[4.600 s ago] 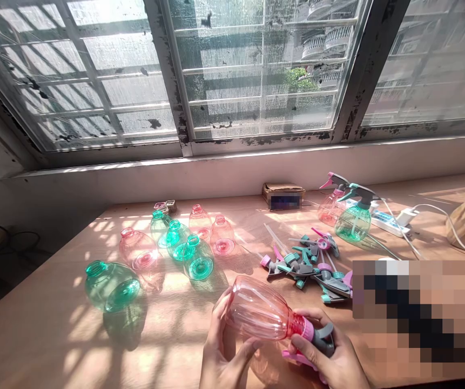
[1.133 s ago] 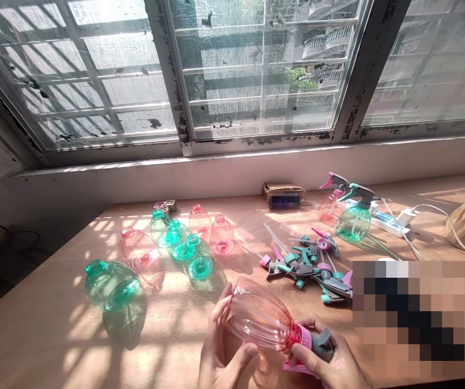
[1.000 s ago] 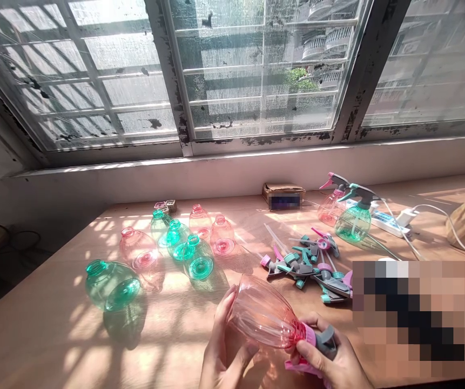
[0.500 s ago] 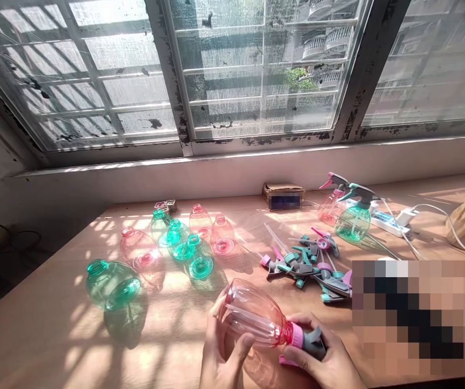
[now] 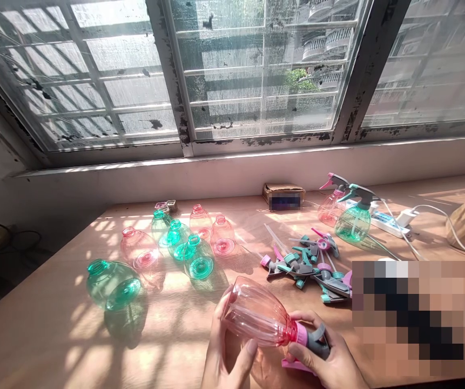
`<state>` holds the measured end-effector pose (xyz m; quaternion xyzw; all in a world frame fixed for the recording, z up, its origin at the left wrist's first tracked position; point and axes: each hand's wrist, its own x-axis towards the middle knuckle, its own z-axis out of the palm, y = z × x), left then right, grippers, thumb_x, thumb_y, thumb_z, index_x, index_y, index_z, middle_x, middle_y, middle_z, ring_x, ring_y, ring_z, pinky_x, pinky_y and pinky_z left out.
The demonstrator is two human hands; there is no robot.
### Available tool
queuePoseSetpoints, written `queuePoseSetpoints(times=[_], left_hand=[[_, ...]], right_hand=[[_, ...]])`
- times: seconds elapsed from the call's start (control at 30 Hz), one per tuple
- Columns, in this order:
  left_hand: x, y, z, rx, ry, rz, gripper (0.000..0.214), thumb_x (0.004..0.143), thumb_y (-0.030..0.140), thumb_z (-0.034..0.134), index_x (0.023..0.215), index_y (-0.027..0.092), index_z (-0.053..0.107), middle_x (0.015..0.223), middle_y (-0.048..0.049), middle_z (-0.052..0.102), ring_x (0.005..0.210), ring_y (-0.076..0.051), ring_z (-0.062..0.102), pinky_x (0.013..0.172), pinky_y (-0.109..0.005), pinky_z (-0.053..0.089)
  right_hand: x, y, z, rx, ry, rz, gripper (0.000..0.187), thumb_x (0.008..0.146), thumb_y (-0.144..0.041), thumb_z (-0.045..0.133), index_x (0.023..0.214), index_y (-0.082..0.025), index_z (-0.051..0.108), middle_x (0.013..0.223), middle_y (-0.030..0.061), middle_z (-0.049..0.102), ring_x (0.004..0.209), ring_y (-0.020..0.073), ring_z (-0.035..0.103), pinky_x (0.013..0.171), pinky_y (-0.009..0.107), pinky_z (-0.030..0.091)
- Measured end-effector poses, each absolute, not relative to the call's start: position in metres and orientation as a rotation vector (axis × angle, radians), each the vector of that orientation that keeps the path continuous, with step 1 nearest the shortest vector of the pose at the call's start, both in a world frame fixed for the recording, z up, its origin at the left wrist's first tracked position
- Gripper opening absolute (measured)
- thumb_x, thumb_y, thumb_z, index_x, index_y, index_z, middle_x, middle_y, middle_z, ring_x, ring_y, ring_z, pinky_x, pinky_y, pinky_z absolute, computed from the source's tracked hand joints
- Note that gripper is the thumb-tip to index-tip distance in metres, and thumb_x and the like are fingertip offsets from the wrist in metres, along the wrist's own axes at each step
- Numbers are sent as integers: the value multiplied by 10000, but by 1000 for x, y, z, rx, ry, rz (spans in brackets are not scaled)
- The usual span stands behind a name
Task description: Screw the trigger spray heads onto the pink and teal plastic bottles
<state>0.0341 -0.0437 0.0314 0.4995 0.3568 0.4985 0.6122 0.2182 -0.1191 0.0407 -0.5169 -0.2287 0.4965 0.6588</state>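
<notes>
A clear pink spray bottle (image 5: 258, 313) lies tilted sideways between my hands, just above the table, its base to the left. Around the base end is my left hand (image 5: 230, 346), thumb on the near side. My right hand (image 5: 323, 348) grips the grey and pink spray head (image 5: 317, 343) at the bottle's neck, thumb and fingers wrapped round it. A pink collar (image 5: 301, 333) meets the neck, and a straw shows inside the bottle. The pink trigger (image 5: 297, 366) points down toward the table, partly under my right hand.
Green bottles (image 5: 199, 258) and pink bottles (image 5: 223, 236) without heads stand at left and centre. Loose spray heads (image 5: 303, 262) lie piled beyond my right hand. Two complete spray bottles (image 5: 354, 219), a power strip (image 5: 390, 222) and a cardboard box (image 5: 283, 196) are farther back.
The spray head has turned a little in my right hand, and the bottle has shifted slightly to the right. The other bottles have stayed put.
</notes>
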Motion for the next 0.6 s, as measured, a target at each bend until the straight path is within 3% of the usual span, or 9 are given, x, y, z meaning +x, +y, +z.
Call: queuePoseSetpoints(times=[0.2, 0.4, 0.5, 0.6], left_hand=[[36, -36, 25, 1123, 817, 1162, 685, 869, 530, 903, 1477, 303, 686, 1612, -144, 669, 1529, -436, 578, 1333, -585, 391], [36, -38, 27, 1160, 832, 1180, 668, 882, 523, 902, 1493, 347, 698, 1684, -101, 608, 1612, -417, 474, 1382, -572, 293], [36, -42, 33, 1211, 823, 1176, 701, 883, 539, 898, 1521, 360, 670, 1716, -100, 566, 1614, -422, 470, 1352, -538, 367], [35, -44, 38, 1210, 753, 1213, 766, 831, 611, 918, 1502, 350, 656, 1702, -118, 570, 1552, -425, 547, 1297, -531, 453]], right_hand=[[220, -120, 42, -1212, -550, 1133, 523, 648, -606, 1053, 971, -246, 851, 766, -9, 777, 643, 219, 735, 637, 404, 721], [223, -118, 42, -1192, -598, 1118, 575, 712, -624, 1014, 1086, -229, 828, 712, -9, 772, 630, 251, 772, 663, 436, 722], [222, -118, 39, -1158, -582, 1077, 622, 682, -662, 1015, 1095, -238, 822, 730, 6, 792, 606, 241, 756, 646, 434, 719], [217, -123, 37, -1191, -607, 1016, 694, 723, -827, 885, 1078, -232, 857, 775, 53, 818, 644, 263, 770, 662, 430, 716]])
